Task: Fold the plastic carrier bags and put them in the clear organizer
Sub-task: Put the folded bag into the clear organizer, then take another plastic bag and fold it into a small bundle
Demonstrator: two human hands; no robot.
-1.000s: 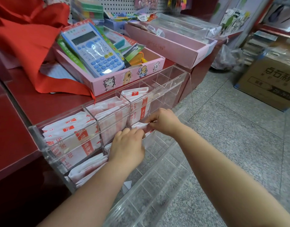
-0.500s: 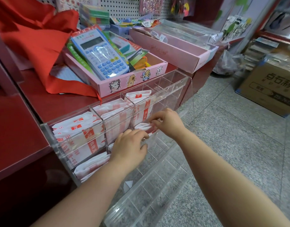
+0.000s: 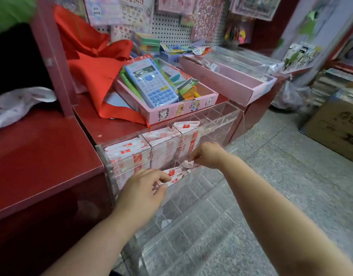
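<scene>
At the second row of the clear acrylic compartmented organizer (image 3: 227, 124), I log two items. Item one: my left hand (image 3: 143, 188), fingers curled, pinches a folded white-and-red plastic carrier bag (image 3: 173, 175) at one cell's mouth. Item two: my right hand (image 3: 208, 154) pinches a crumpled white bag (image 3: 187, 164) in the neighbouring cell. Change: the hands, close together a moment ago, are now apart. Judgement: stowing is under way; the lower cells are mostly unfilled.

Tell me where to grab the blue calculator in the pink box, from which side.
Pinch the calculator across its long edges near the raised far end, from above. It lies sloped on top of other packs, its near end behind the front wall of the pink box.
</scene>
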